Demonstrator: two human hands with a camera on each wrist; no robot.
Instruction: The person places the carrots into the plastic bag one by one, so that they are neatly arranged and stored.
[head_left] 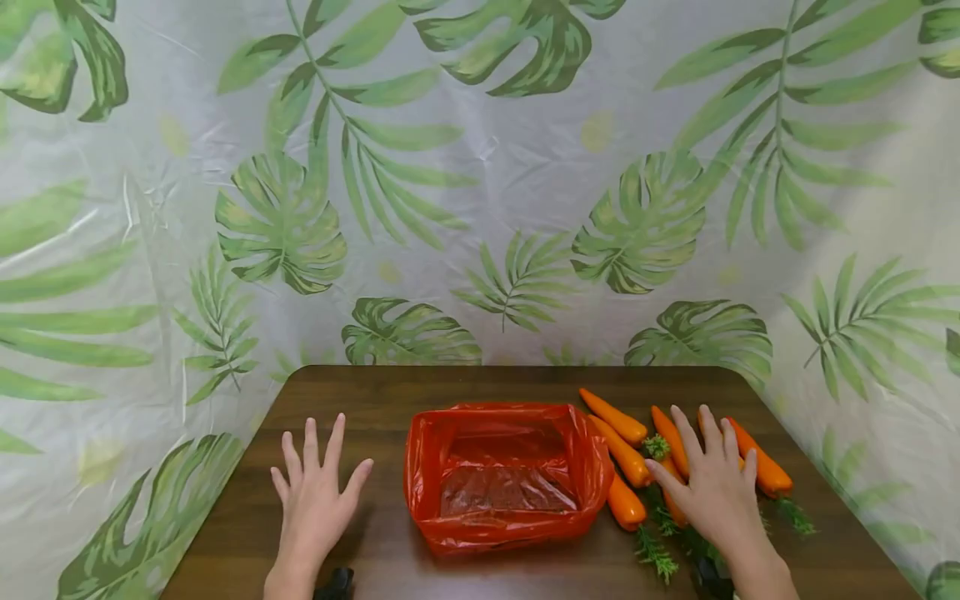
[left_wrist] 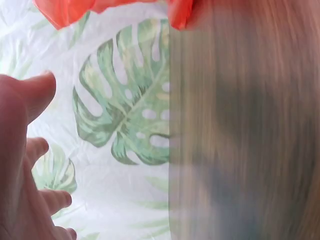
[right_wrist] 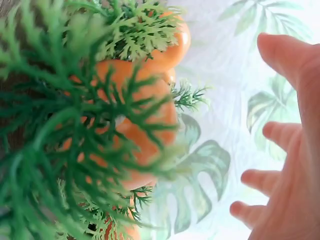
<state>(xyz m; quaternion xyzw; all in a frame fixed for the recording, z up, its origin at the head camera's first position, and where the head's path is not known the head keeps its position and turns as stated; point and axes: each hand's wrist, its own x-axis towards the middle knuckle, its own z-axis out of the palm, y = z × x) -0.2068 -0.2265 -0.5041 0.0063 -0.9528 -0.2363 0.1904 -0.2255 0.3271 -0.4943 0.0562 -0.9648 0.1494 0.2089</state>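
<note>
In the head view my left hand (head_left: 313,504) hovers over the table with its fingers spread, left of a red plastic bag (head_left: 495,533). The bag stands with its mouth wide, shaped like a box, and only its see-through bottom shows inside. My right hand (head_left: 716,492) is above a pile of orange carrots (head_left: 626,504) with green leafy tops, its fingers spread too. It hides part of the pile. In the right wrist view a gap separates the hand (right_wrist: 287,145) from the carrots (right_wrist: 145,120). Neither hand holds anything.
The dark wooden table (head_left: 360,400) has rounded far corners. Behind it and at both sides hangs a pale sheet (head_left: 525,167) printed with green leaves. Several carrots lie close against the bag's right side. A dark band (head_left: 335,583) shows at the left wrist.
</note>
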